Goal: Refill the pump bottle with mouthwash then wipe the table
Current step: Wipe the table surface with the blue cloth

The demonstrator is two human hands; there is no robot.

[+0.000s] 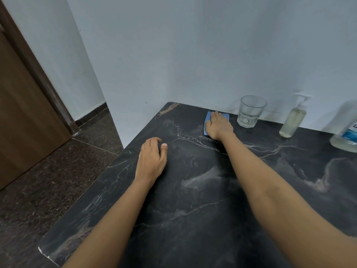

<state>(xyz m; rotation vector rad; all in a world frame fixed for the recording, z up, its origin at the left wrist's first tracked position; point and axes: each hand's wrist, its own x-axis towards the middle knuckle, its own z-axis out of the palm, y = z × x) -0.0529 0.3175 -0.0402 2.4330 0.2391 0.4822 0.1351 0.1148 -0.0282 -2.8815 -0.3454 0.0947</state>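
Observation:
My right hand (219, 125) lies flat, palm down, on a blue cloth (207, 120) near the far edge of the black marble table (202, 190). Only the cloth's left and far edges show past my fingers. My left hand (151, 159) rests on the table near its left edge, fingers slightly curled, holding nothing. The clear pump bottle (293, 120), with pale yellowish liquid and a white pump, stands by the wall at the right. A large mouthwash bottle (346, 132) with a blue label is cut off by the right frame edge.
A clear drinking glass (250, 111) stands just right of the cloth, close to my right hand. A white wall (193, 55) runs behind the table. Dark speckled floor (48, 180) and a brown wooden door (23, 113) lie to the left.

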